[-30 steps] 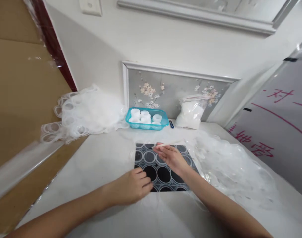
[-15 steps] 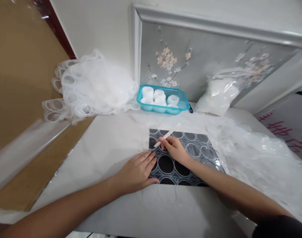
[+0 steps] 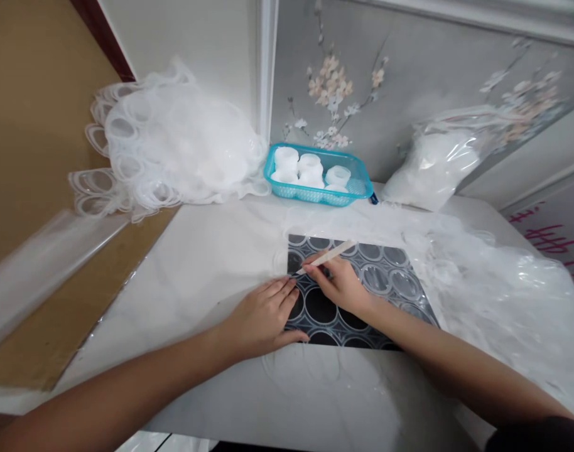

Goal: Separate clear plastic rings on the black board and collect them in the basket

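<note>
A dark rectangular sheet point(image 3: 321, 306) printed or covered with rows of pale rings lies on the white tabletop. My left hand point(image 3: 263, 317) rests flat on its left edge, fingers stretched out and thumb apart near the lower corner. In my right hand point(image 3: 340, 281) is a slim, cream-coloured stick-like tool point(image 3: 335, 252), pinched close to its lower end. That end points down-left at the sheet, just beyond my left fingertips. The tip is too small to make out clearly. Several rings in the upper rows look filled with clear film, while lower ones look plain black.
A heap of clear plastic rings point(image 3: 174, 138) sits back left. Behind the sheet, a blue basket point(image 3: 322, 196) holds white tubs. A clear bag with white contents point(image 3: 433, 163) leans at the back. Crumpled clear film point(image 3: 508, 295) covers the right side.
The view has shifted, so the background sits higher. My right hand has turned the tool to a flatter slant, its tip nearer my left fingertips. My left hand stays on the sheet.
</note>
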Motion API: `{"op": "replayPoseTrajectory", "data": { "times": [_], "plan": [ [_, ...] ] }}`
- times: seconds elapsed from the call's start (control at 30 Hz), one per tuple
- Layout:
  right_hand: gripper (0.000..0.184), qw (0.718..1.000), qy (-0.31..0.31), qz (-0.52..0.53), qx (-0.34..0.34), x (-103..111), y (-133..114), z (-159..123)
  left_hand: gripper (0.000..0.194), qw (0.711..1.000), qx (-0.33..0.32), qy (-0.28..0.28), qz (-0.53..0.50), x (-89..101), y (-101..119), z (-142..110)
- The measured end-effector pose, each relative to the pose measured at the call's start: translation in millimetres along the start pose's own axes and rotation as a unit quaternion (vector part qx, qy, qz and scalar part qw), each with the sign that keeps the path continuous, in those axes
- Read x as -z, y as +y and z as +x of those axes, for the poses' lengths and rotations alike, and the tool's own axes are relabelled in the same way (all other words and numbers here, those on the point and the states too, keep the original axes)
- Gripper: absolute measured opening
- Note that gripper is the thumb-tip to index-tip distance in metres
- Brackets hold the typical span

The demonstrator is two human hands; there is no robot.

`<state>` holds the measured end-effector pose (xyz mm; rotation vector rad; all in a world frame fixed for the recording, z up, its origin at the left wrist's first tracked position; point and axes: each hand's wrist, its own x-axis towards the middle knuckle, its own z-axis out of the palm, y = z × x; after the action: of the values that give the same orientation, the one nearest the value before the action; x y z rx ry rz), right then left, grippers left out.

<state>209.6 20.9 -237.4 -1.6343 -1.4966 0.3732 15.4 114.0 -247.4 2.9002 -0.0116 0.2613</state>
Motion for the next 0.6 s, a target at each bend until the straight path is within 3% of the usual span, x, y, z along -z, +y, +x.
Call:
{"op": "replayPoseTrajectory", "data": {
  "times": [0.27,0.33,0.4,0.5,0.53,0.6],
  "plan": [
    [0.024,0.970,-0.111,-0.165,0.138,-8,0,-10,0.081,0.999,0.010,-0.042,0.025,1.4,1,5],
    [0.023,0.965,-0.110,-0.182,0.154,-5,3,-2,0.084,0.999,0.009,-0.041,0.013,2.3,1,5],
    [0.020,0.972,-0.032,-0.190,0.133,5,8,17,0.084,0.999,0.012,-0.041,0.006,2.9,1,5],
    [0.021,0.968,0.181,-0.165,0.046,27,12,46,0.081,0.999,0.023,-0.046,0.005,3.2,1,3],
    [0.021,0.966,0.201,-0.157,0.031,32,11,50,0.081,0.999,0.024,-0.045,0.005,3.2,0,3],
    [0.025,0.976,0.176,-0.129,0.004,37,7,46,0.079,0.999,0.020,-0.040,0.010,3.2,-1,2]
  ]
}}
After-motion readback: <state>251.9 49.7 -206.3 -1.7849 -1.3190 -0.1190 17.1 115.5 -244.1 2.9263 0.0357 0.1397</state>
